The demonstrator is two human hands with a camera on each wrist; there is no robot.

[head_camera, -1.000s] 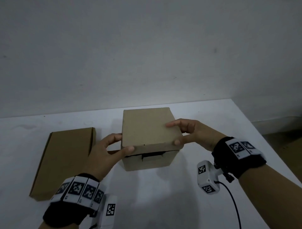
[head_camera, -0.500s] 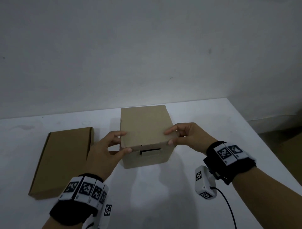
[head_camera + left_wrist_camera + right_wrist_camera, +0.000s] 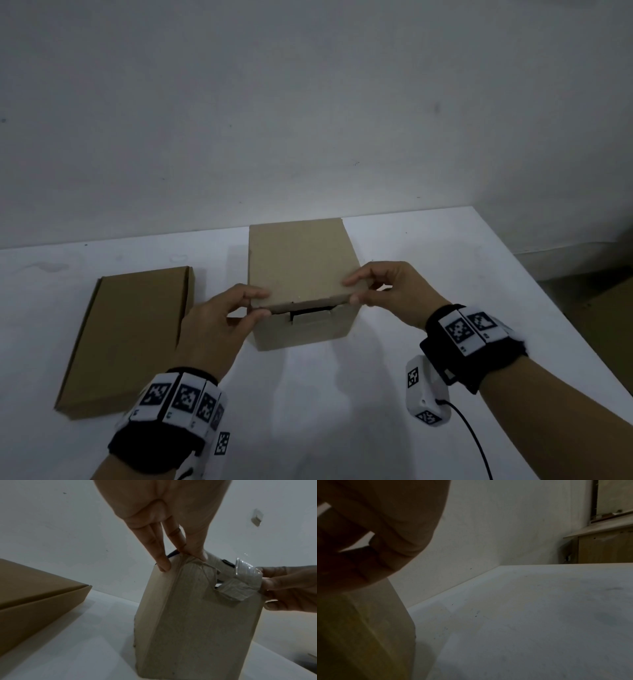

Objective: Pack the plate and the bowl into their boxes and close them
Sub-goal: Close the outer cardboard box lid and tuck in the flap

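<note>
A tall cardboard box [image 3: 301, 329] stands mid-table with its lid [image 3: 298, 263] lowered, leaving a thin dark gap along the front edge. My left hand [image 3: 262, 303] pinches the lid's front left corner, thumb below and fingers on top. At the front right corner my right hand [image 3: 351, 291] pinches it the same way. In the left wrist view my fingers [image 3: 163, 562] sit on the box's [image 3: 197, 628] top edge, near a front flap bearing clear tape [image 3: 240, 588]. A flat cardboard box [image 3: 126, 335] lies closed to the left. No plate or bowl shows.
The white table [image 3: 342, 411] runs back to a pale wall, and its right edge [image 3: 548, 284] drops to the floor. In the right wrist view, wooden furniture [image 3: 604, 547] stands beyond the table's far corner. A cable [image 3: 476, 442] hangs from my right wrist camera.
The lid has come down further, so the front gap is narrower. Both hands have kept their hold on the lid's front corners and moved slightly away from me.
</note>
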